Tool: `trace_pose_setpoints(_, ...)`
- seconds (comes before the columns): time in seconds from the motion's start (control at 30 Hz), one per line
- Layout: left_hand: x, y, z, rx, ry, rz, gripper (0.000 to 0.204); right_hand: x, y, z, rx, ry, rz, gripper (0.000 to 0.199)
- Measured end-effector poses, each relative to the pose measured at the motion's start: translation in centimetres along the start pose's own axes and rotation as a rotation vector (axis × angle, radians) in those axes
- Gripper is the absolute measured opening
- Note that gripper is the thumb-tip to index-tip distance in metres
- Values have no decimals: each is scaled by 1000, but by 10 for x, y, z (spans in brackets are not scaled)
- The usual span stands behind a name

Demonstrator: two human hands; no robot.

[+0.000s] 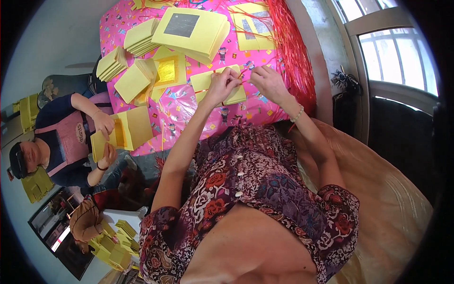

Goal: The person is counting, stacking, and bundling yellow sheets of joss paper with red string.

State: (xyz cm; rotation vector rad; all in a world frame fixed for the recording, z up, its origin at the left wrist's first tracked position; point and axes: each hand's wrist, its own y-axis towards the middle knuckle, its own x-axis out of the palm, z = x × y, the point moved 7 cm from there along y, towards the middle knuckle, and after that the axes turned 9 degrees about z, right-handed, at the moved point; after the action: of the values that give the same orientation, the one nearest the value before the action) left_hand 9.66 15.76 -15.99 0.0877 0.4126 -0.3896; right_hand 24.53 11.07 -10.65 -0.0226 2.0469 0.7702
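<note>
In front of me lies a bundle of yellow paper sheets (202, 82), with red string (244, 72) running around and across it. My left hand (224, 85) rests over the top of the bundle, thumb and fingers pinched together on the string. To its right, just past the bundle's edge, my right hand (267, 81) is raised with its fingers closed on the string. The fingertips of both hands partly hide the strand between them.
Yellow paper stacks (215, 33) stand on the pink patterned tablecloth (177, 111). Red string strands (295, 57) hang over the table's right side. At the left, a person in a pink apron (71, 135) handles yellow paper with gold foil (124, 130).
</note>
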Motion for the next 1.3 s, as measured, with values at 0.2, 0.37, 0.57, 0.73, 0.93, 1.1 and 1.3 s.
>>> trace_pose_setpoints(0.2,0,4,-3,-90,19,-124,10,-1,29,-24,-179,77,123,18)
trace_pose_setpoints(0.37,6,0,13,-55,148,-216,14,24,22,-4,86,21,-103,21)
trace_pose_setpoints(0.57,5,2,-5,-172,-73,-160,13,20,-1,10,450,396,-87,22)
trace_pose_setpoints(0.73,5,5,-4,-227,-78,-177,13,35,-32,10,638,547,-69,12)
trace_pose_setpoints(0.93,7,0,14,-144,112,-181,7,46,-31,12,645,621,-31,11)
trace_pose_setpoints(1.1,10,-14,43,349,382,53,12,67,-32,22,713,867,-89,17)
trace_pose_setpoints(1.3,16,-25,53,454,479,169,13,92,-57,31,877,1126,0,17)
